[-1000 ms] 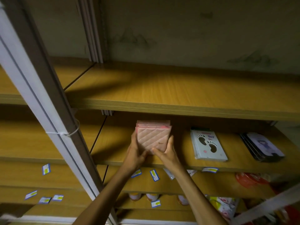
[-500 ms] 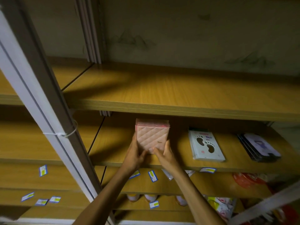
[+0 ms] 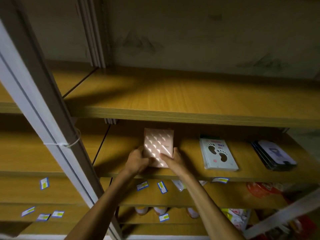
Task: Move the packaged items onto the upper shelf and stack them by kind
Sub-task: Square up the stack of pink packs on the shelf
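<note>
- Pink quilted packs [image 3: 158, 146], glossy with glare patches, a small stack held between both hands over the middle shelf [image 3: 121, 158], left part of that bay; cannot tell if the stack bottom touches the board.
- Left hand [image 3: 136, 161] grips the stack's left edge, thumb on the front face near the lower left corner, fingers curled round the side.
- Right hand [image 3: 174, 161] grips the right edge, thumb lying across the lower front face, fingers wrapped behind the right side.
- Both forearms come up from the bottom of the view, converging at the stack.
- Footprint packs [image 3: 218, 155], white with two dark foot shapes, lie flat in a stack on the same shelf, to the right of the pink stack, apart from it.
- Dark packs [image 3: 274, 155] with a pale card on top, stacked flat further right on that shelf, apart from the footprint ones.
- Upper shelf [image 3: 190, 101], wood-grain board, directly above.
- Grey upright post [image 3: 39, 118] runs diagonally at left, with a white cord tie [image 3: 69, 143] looped round it.
- Blue-yellow price tags [image 3: 161, 187] stuck on the lower shelf edges.
- Red packaging [image 3: 259, 189] and blurred bagged goods low right; details too dim to tell.
</note>
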